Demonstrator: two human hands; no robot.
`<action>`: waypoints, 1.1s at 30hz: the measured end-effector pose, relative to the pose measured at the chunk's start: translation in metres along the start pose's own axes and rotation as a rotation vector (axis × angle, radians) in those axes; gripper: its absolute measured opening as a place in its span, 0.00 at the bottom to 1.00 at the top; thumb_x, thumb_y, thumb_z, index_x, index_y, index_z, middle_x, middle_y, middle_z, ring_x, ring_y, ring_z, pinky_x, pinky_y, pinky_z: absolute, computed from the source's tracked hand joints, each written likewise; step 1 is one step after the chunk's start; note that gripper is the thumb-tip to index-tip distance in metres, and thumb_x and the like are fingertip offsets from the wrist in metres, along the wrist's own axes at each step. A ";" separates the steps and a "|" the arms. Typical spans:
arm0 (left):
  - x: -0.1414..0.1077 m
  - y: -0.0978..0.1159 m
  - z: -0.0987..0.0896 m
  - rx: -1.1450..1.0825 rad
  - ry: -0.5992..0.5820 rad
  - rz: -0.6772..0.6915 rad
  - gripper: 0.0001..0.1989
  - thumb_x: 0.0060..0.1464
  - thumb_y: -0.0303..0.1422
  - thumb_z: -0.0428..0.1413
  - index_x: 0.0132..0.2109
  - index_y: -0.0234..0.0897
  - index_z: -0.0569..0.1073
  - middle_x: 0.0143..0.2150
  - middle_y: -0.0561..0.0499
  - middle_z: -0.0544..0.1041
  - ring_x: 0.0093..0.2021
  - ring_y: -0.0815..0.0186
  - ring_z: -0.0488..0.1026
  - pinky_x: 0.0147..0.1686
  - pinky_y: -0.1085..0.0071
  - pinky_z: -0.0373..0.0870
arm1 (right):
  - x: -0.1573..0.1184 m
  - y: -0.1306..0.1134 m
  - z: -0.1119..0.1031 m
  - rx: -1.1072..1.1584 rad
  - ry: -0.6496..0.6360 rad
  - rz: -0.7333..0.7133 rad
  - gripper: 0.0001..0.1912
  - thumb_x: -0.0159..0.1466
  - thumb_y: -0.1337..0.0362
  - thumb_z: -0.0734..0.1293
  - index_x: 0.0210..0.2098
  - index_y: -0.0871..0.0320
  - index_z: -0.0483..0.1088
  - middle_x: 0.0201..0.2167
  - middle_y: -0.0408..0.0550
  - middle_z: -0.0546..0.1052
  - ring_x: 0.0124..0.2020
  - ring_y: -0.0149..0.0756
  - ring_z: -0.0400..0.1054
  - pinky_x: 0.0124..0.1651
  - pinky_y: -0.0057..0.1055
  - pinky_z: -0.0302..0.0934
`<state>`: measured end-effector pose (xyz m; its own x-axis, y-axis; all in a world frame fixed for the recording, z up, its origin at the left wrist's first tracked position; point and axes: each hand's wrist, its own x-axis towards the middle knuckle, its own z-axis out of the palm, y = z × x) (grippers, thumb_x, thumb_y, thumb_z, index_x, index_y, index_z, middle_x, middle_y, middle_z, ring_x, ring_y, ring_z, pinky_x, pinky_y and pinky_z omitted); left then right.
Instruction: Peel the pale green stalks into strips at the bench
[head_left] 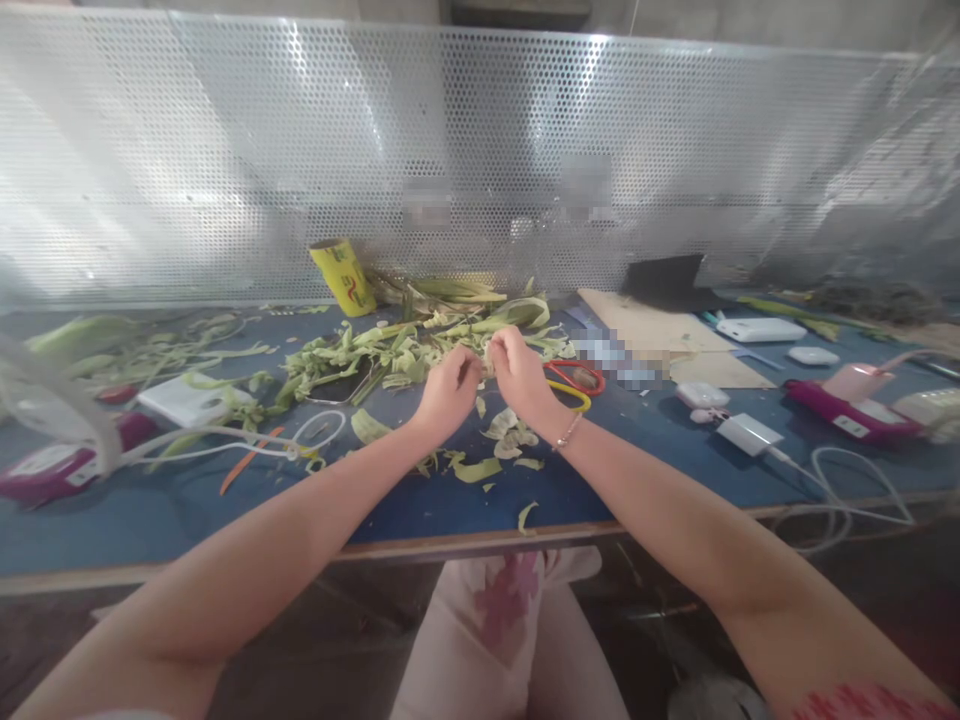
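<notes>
My left hand (452,385) and my right hand (519,378) are close together above the middle of the blue table, both with fingers curled in a pinch. A small pale bit shows between them, but the fingers hide what it is. Just behind lies a heap of pale green leafy scraps (409,350), spread across the tabletop. Under my hands are loose peelings (478,469) and a whitish crumpled clump of leaf (510,433). Beside my right wrist are a red loop (600,378) and a yellow loop (581,400), like handles. A bracelet circles that wrist.
A yellow can (345,278) leans at the back by a perforated metal screen (480,130). A dark phone-like slab (343,388) lies left of my hands. To the right are cardboard sheets (652,325), a white charger (750,434) with cable, and a purple power strip (847,412).
</notes>
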<state>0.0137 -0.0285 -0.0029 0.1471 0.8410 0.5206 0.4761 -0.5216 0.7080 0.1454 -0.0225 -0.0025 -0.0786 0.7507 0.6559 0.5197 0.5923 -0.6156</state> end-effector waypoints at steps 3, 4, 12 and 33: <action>0.002 -0.003 0.002 -0.141 -0.004 -0.070 0.06 0.52 0.31 0.47 0.28 0.38 0.61 0.21 0.57 0.64 0.23 0.71 0.63 0.27 0.73 0.61 | 0.000 -0.002 -0.002 -0.007 -0.019 -0.010 0.06 0.64 0.61 0.53 0.31 0.55 0.54 0.21 0.38 0.60 0.22 0.29 0.56 0.28 0.28 0.49; 0.002 -0.005 0.003 -0.195 -0.008 -0.093 0.06 0.52 0.31 0.47 0.28 0.38 0.61 0.20 0.57 0.64 0.22 0.71 0.64 0.27 0.73 0.62 | 0.000 -0.002 -0.003 -0.010 -0.026 -0.017 0.06 0.64 0.61 0.53 0.31 0.55 0.54 0.21 0.38 0.60 0.22 0.29 0.56 0.28 0.28 0.49; 0.004 -0.009 0.001 -0.250 0.016 -0.109 0.06 0.54 0.34 0.46 0.30 0.40 0.60 0.18 0.60 0.65 0.20 0.70 0.68 0.27 0.72 0.64 | 0.000 0.000 -0.004 -0.037 -0.063 -0.091 0.05 0.64 0.63 0.53 0.31 0.55 0.55 0.23 0.40 0.62 0.24 0.29 0.57 0.30 0.28 0.51; 0.000 -0.008 -0.004 0.050 0.090 0.087 0.04 0.55 0.32 0.45 0.32 0.40 0.59 0.22 0.56 0.64 0.24 0.70 0.65 0.28 0.73 0.60 | 0.006 0.005 -0.001 0.188 0.093 0.163 0.12 0.63 0.56 0.55 0.26 0.55 0.57 0.26 0.42 0.64 0.32 0.33 0.60 0.38 0.32 0.56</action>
<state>0.0063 -0.0252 -0.0069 0.1123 0.7753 0.6215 0.5075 -0.5825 0.6350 0.1485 -0.0148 -0.0013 0.0761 0.8154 0.5738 0.3510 0.5167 -0.7809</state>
